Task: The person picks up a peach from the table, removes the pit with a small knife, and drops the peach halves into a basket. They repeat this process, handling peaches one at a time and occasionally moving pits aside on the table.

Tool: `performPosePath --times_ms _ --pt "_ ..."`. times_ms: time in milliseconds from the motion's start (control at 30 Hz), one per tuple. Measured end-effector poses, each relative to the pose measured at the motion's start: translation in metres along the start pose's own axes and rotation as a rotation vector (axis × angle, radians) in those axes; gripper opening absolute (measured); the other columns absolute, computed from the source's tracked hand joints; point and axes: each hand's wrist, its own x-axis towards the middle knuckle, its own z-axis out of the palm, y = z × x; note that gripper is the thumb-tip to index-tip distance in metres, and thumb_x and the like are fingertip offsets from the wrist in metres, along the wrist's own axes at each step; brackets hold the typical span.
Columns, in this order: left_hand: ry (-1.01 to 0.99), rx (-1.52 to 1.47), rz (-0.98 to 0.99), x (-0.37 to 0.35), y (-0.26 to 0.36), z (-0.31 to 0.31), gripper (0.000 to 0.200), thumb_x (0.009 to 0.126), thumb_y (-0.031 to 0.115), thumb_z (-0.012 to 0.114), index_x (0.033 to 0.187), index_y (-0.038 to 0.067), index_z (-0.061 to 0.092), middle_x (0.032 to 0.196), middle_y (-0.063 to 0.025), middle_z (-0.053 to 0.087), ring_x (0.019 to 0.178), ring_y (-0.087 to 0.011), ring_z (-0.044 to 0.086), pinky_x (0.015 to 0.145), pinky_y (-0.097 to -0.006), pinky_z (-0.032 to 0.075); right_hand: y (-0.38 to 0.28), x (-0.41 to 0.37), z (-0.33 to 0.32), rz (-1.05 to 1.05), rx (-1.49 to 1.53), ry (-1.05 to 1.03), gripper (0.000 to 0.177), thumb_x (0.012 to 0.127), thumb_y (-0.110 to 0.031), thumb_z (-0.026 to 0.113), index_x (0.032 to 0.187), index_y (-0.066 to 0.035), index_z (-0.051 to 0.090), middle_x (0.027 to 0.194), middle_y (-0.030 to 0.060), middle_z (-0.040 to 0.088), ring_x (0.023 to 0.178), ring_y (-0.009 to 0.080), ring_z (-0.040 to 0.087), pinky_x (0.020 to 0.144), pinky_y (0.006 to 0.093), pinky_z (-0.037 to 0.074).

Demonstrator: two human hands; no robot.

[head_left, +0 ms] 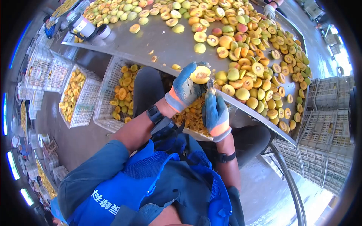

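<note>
My left hand (184, 86), in a blue and orange coated glove, grips a yellow peach half (200, 75) with its cut face turned up toward me. My right hand (216, 113), gloved the same way, is closed around a small metal-tipped tool (210, 83) that points up beside the fruit. Most of the tool is hidden in the fingers, and I cannot tell its exact kind. Both hands are close together at the near edge of the metal table (124, 39). Below them, between my knees, lies a heap of small orange fruit pieces (194, 116).
Many whole and halved peaches (247, 71) cover the table's middle and right. A crate of cut fruit (98, 113) stands by my left leg, another crate (85, 107) farther left. Stacked crates (320, 139) rise at right. Another person's gloved hand (269, 11) is at the far edge.
</note>
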Motion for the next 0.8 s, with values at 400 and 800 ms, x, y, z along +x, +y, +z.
performPosePath --times_ms 400,800 --pt "0.139 0.073 0.171 -0.056 -0.019 0.009 0.026 0.101 0.022 0.051 0.118 0.004 0.058 0.109 -0.0134 0.067 0.102 -0.0277 0.068 0.093 -0.0445 0.058 -0.042 -0.025 0.03 0.163 -0.253 0.049 0.025 0.106 -0.023 0.055 0.109 0.0 0.065 0.078 0.0026 0.062 0.07 0.0087 0.055 0.061 0.0285 0.047" --pt "0.291 0.379 0.388 -0.059 -0.044 0.011 0.027 0.103 0.03 0.048 0.118 0.009 0.057 0.102 -0.0103 0.066 0.092 -0.0252 0.069 0.087 -0.0402 0.059 -0.021 -0.028 0.039 0.248 -0.042 -0.02 0.03 0.107 -0.025 0.052 0.108 0.002 0.063 0.088 0.0108 0.066 0.078 0.0169 0.06 0.068 0.0318 0.05"
